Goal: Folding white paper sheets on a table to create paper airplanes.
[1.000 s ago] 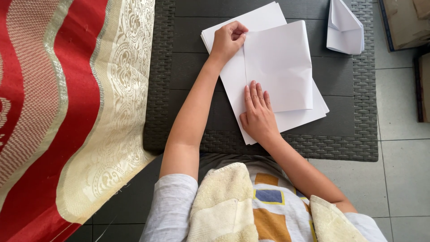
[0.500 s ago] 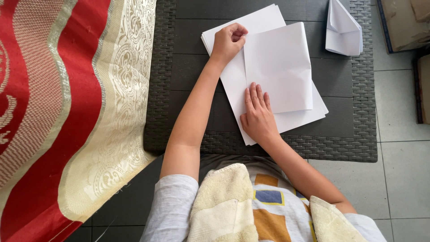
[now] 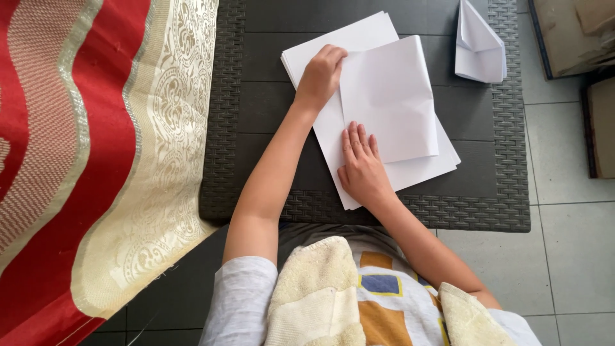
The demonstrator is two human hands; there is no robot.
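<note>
Folding a sheet of white paper, at the pressing part. Left hand (image 3: 318, 77) curled with fingertips down on the top of the fold line of the folded sheet (image 3: 391, 102), pinching nothing, only pushing. Right hand (image 3: 362, 168) flat and open, fingers together, pressing the bottom of the same fold line. Folded sheet lying just to the right of both hands, on top of a stack of white paper (image 3: 410, 170). Stack resting on a dark woven table (image 3: 269, 96).

Looks like making the crease sharp. Next move seems to need a slide along the edge between the two hands, pushing hard, keeping the sheet from slipping on the stack.

Far past the left hand, up and right, a folded paper shape (image 3: 477, 45). Left of the arms, a red and gold cloth (image 3: 96, 160).
</note>
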